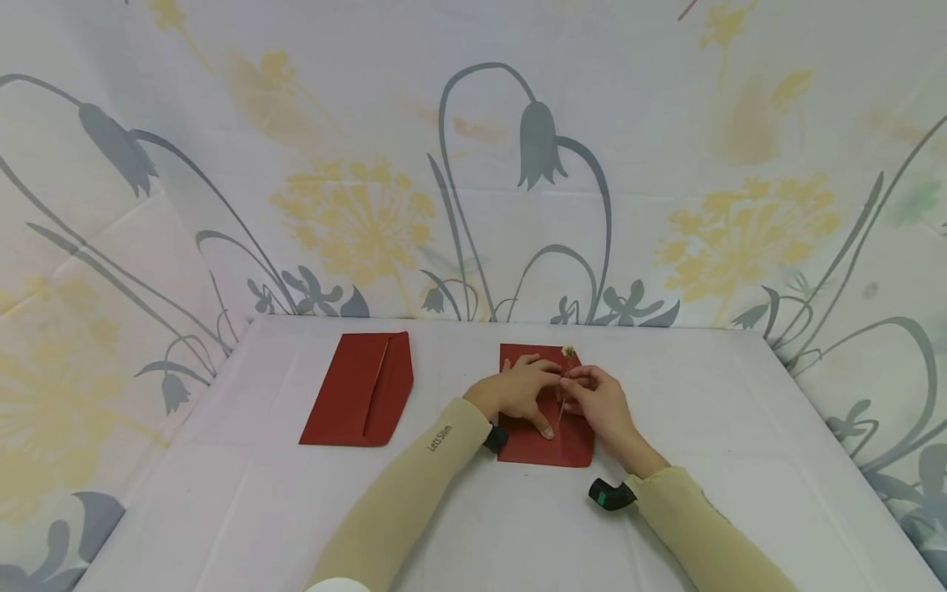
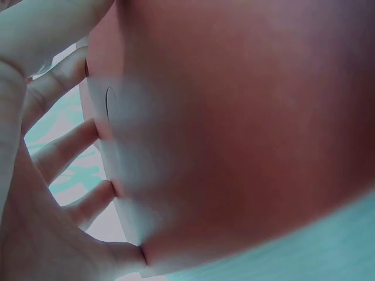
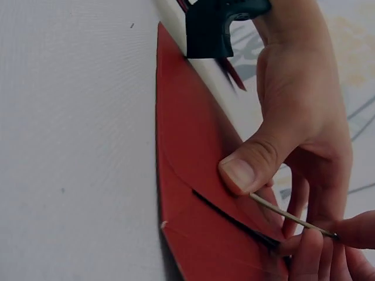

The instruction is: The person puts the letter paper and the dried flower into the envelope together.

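On the white table (image 1: 244,510), near its middle, a red envelope (image 1: 547,448) lies flat under both hands. At about 9 o'clock on it, the left hand (image 1: 518,390) presses down with its fingers spread almost straight, gripping nothing. At 3 o'clock, the right hand (image 1: 602,403) pinches a thin sprig (image 1: 564,395) between curled fingers, the left thumb (image 3: 249,167) pinning the stem against the paper. Its pale bloom (image 1: 568,351) shows at 12 o'clock, past the fingertips. Farther off at 10 o'clock lies a second envelope (image 1: 358,390), well apart.
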{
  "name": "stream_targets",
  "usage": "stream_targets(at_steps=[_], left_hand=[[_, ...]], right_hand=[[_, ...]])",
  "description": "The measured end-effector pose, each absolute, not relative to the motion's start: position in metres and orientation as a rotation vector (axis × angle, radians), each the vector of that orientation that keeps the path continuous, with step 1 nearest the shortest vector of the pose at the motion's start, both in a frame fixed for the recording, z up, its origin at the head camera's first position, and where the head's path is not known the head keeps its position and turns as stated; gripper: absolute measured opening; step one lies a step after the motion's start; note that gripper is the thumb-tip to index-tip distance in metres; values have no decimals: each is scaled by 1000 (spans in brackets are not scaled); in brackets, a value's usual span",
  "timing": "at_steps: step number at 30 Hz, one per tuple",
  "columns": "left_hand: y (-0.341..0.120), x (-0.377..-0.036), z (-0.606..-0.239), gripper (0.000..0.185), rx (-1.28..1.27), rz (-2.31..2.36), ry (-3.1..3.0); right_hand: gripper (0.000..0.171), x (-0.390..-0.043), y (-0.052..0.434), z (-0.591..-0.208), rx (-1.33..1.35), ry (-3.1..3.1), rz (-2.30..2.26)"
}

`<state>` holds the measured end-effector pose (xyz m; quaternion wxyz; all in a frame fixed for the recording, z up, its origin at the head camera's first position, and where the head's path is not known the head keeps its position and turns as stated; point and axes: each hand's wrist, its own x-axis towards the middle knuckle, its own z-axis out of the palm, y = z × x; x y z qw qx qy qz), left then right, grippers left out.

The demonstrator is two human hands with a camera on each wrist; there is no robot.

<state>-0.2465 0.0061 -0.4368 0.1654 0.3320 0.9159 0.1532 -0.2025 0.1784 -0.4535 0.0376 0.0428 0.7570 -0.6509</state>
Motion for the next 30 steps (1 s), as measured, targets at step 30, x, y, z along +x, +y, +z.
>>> stream_targets(at_steps=[30], left_hand=[[-2, -256, -439, 46, 1034, 605, 2553]], right_hand=[[31, -208, 188, -465, 149, 2218, -2013]])
